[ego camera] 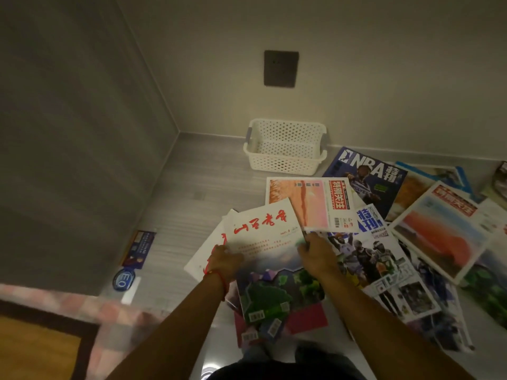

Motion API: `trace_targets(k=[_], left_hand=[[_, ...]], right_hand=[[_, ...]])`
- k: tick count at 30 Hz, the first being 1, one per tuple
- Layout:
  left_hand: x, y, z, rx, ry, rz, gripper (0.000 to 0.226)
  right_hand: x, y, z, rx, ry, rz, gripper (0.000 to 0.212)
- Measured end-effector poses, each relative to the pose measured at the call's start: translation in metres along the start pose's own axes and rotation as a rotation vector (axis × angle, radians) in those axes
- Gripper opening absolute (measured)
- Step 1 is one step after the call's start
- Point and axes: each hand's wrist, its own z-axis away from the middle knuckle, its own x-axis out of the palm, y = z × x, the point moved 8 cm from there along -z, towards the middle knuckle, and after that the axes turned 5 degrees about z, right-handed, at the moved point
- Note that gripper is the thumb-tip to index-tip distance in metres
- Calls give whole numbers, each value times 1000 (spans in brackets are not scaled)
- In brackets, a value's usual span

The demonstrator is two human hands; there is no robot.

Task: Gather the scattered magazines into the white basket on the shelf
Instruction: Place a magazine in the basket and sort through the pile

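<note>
A white perforated basket (285,160) stands empty at the back of the grey shelf, against the wall. In front of it lie several scattered magazines. My left hand (223,260) and my right hand (317,255) both hold the edges of a white magazine with red characters and a green picture (263,237), left hand on its left edge, right hand on its right edge. Behind it lies a pink and orange magazine (307,200). A blue NBA magazine (365,176) lies right of the basket. A basketball players magazine (384,264) lies right of my right hand.
More magazines (441,234) overlap toward the right edge. A red cover (310,319) lies under the held magazine. Stickers (138,249) sit on the shelf at the left, by the grey side wall. A dark wall socket (281,68) is above the basket.
</note>
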Motion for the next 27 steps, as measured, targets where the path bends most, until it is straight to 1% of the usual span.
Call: trace_targets(k=[1,3,5,7,8,9,13,14,15,16,17,21,24,27], left_hand=[[1,-2,-2,-45,-41,63,33],[3,3,-1,-59,-126,87,26],[3,15,0,2,-175,5,26],[-1,34,-1,94,-182,-92,30],[-5,46,-2,142,-181,-117,29],[-10,60,-4,188,-173,-120,26],[-27,139,-19,339,-135,4,18],[-28,163,-22,374,-137,51,18],[-28,188,-25,408,-140,90,18],[-28,213,-27,446,-140,113,18],[-27,237,-28,487,-132,121,16],[-29,321,-38,635,-36,111,11],[-32,364,-46,717,48,110,13],[-24,385,-62,709,91,101,20]], right_hand=[[-3,-3,-3,-25,-17,-26,18],[-4,-7,-8,-67,-103,-73,21],[-4,-12,-12,-124,-220,-92,25],[-10,-17,-18,-161,-345,-134,22],[-19,-19,-22,-162,-371,-151,21],[-32,-22,-28,-163,-354,-158,18],[-106,-50,-64,-222,-113,-175,15],[-125,-60,-74,-241,-54,-166,10],[-145,-70,-82,-251,7,-146,10],[-164,-79,-90,-254,73,-124,17],[-180,-86,-97,-256,134,-124,19],[-236,-106,-123,-275,356,-195,17],[-264,-113,-143,-278,471,-281,14],[-272,-116,-168,-266,516,-250,16]])
